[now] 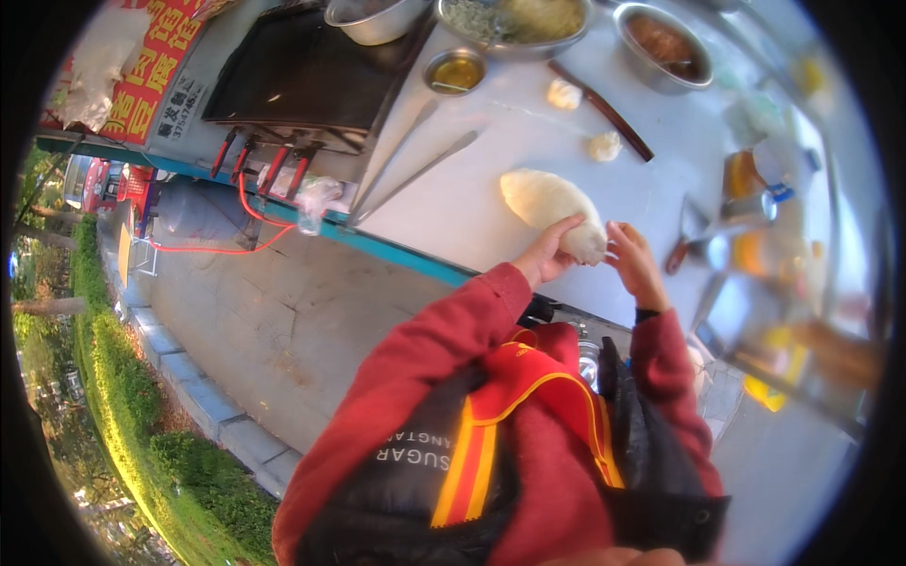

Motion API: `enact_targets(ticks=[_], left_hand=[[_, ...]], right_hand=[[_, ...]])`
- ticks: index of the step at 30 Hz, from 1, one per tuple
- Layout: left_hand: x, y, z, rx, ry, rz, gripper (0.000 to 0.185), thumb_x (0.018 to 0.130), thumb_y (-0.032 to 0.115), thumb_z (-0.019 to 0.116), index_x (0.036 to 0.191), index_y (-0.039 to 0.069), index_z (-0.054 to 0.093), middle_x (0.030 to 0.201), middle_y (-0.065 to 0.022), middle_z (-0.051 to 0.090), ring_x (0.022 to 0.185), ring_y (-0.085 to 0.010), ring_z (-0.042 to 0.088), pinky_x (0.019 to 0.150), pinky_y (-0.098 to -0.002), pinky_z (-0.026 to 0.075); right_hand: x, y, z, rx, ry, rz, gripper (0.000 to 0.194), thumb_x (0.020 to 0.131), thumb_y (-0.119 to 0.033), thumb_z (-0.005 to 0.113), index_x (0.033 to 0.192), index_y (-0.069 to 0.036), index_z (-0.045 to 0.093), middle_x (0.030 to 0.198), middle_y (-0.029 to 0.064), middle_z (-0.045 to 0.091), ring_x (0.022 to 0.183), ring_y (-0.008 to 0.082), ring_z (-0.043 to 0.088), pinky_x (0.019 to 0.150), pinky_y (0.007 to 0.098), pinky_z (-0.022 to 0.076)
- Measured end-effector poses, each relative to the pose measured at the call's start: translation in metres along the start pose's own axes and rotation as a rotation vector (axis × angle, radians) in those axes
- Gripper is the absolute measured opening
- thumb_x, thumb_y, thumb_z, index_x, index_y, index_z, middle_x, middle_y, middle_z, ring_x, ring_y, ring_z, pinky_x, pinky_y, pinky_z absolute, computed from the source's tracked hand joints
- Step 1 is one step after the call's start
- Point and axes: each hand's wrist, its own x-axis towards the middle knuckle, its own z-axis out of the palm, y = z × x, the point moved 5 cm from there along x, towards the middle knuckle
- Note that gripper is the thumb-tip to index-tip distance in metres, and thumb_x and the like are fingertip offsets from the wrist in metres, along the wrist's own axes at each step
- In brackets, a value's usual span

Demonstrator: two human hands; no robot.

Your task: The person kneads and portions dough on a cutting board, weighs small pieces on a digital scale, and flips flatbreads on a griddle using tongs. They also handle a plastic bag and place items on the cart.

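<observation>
A pale, elongated piece of filled-looking dough (548, 197) is held just above the white worktop (453, 212). My left hand (552, 249) grips its near end, the thumb lying on top and the fingers underneath. At that same end, the fingertips of my right hand (635, 263) pinch the dough's right edge; part of that contact is hidden. Two small lumps of dough, one (605, 146) nearer and one (564, 93) farther, lie beyond the held piece. Beside them rests a dark wooden rolling pin (605, 113).
Left stands a dark griddle (297, 71) with red-handled valves (276, 170). Two long metal tools (425, 173) lie near it. At the back are an oil bowl (454, 72), a basin of fillings (517, 42) and a bowl of reddish filling (662, 49). A scraper (686, 233) lies right.
</observation>
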Motion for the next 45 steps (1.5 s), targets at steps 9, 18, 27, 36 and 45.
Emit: enact_targets(ticks=[9, 18, 27, 36, 45], left_hand=[[-0.009, 0.037, -0.005, 1.143, 0.105, 0.473, 0.055, 0.092, 0.045, 0.058, 0.115, -0.005, 0.057, 0.103, -0.0122, 0.065, 0.087, -0.0191, 0.065, 0.066, -0.0294, 0.053], [-0.013, 0.026, 0.021, 0.621, 0.162, 0.168, 0.042, 0.083, 0.026, 0.072, 0.112, -0.001, 0.058, 0.105, -0.0115, 0.063, 0.093, -0.0201, 0.062, 0.077, -0.0327, 0.052], [0.027, 0.000, 0.025, 0.342, 0.330, -0.003, 0.036, 0.081, 0.018, 0.073, 0.108, -0.001, 0.059, 0.101, -0.0133, 0.063, 0.091, -0.0217, 0.062, 0.077, -0.0357, 0.052], [-0.029, -0.005, 0.105, -0.204, -0.401, -0.521, 0.056, 0.099, 0.050, 0.039, 0.132, 0.005, 0.045, 0.130, -0.0117, 0.052, 0.121, -0.0259, 0.050, 0.103, -0.0419, 0.040], [-0.049, 0.028, 0.114, 0.245, -0.170, -0.136, 0.046, 0.103, 0.035, 0.036, 0.130, -0.001, 0.044, 0.129, -0.0131, 0.050, 0.117, -0.0223, 0.052, 0.101, -0.0399, 0.042]], right_hand=[[0.038, 0.038, 0.024, 0.409, -0.453, 0.262, 0.044, 0.083, -0.028, 0.073, 0.115, -0.002, 0.056, 0.101, 0.0122, 0.063, 0.088, 0.0254, 0.063, 0.073, 0.0380, 0.0537], [0.027, 0.027, 0.032, -0.288, -0.101, 0.100, 0.019, 0.078, -0.012, 0.064, 0.095, -0.003, 0.064, 0.072, 0.0077, 0.064, 0.061, 0.0216, 0.063, 0.052, 0.0325, 0.0458], [-0.031, -0.044, 0.054, -1.295, 0.166, -0.754, 0.007, 0.065, -0.009, 0.064, 0.071, -0.006, 0.061, 0.068, 0.0154, 0.062, 0.062, 0.0349, 0.061, 0.055, 0.0400, 0.0481], [-0.078, -0.079, 0.030, -0.989, 0.458, -0.638, 0.059, 0.084, -0.028, 0.064, 0.135, -0.002, 0.047, 0.134, 0.0265, 0.047, 0.134, 0.0391, 0.035, 0.109, 0.0557, 0.0220], [-0.091, -0.076, 0.022, -0.797, 0.490, -0.717, 0.060, 0.082, -0.008, 0.070, 0.135, 0.000, 0.045, 0.130, 0.0198, 0.051, 0.119, 0.0304, 0.053, 0.094, 0.0384, 0.0455]])
